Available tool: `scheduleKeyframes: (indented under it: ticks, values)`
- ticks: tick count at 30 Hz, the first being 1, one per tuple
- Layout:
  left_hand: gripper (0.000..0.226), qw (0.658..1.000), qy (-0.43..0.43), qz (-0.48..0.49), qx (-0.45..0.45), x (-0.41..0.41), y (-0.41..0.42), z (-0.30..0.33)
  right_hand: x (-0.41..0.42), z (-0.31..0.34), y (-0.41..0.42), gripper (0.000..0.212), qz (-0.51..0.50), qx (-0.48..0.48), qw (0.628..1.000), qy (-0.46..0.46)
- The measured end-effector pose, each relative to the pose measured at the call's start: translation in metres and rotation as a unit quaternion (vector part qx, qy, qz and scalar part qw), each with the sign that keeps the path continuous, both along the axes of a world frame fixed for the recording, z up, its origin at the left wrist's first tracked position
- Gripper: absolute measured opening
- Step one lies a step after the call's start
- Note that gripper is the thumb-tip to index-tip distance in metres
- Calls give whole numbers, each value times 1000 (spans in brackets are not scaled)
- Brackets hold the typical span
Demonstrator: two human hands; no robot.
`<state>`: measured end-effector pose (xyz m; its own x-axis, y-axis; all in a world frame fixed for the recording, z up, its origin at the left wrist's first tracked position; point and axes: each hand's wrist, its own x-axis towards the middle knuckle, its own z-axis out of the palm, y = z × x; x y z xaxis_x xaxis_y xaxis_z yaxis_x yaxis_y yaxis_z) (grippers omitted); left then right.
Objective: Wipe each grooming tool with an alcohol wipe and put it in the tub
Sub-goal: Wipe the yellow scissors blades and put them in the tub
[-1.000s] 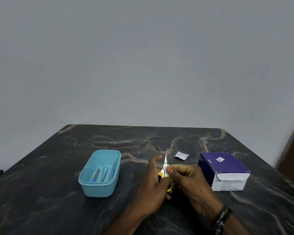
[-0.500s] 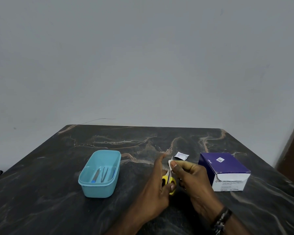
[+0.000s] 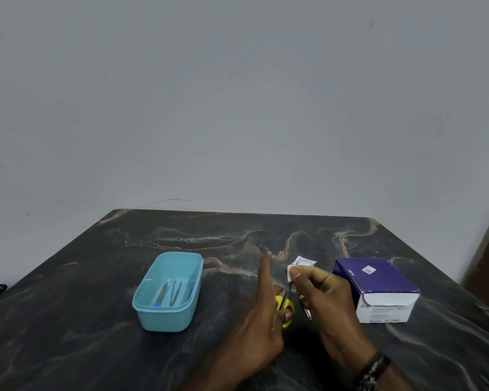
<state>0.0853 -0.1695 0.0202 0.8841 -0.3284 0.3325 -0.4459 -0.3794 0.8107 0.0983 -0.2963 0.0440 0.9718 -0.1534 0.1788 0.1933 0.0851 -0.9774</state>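
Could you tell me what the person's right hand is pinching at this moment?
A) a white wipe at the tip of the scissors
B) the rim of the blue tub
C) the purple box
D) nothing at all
A: the right hand pinches a small white wipe at the blade tip of the yellow-handled scissors, which the left hand holds by the handles, away from the box and the tub.
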Motion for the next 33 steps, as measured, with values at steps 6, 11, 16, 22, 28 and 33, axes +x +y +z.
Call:
scheduleKeyframes:
  ticks: [6,11,16,22,28,33]
  values:
    - [96,1000,0,7,-7,1,2,1,-5,2,4,14,31,2,999,4]
    - [98,1000,4,3,18,3,-1,-4,1,0,2,11,-21,8,1000,0]
    - [99,1000,10,18,8,4,-1,-3,1,0,3,10,-5,-2,1000,-1]
    - [97,999,18,20,29,-1,0,5,3,-2,4,10,-4,-3,1000,6]
    - [94,999,8,11,44,-3,-2,2,7,-4,-2,13,-23,21,999,-4]
    - [94,999,7,32,30,0,0,-1,6,-8,0,13,1,17,1000,-5]
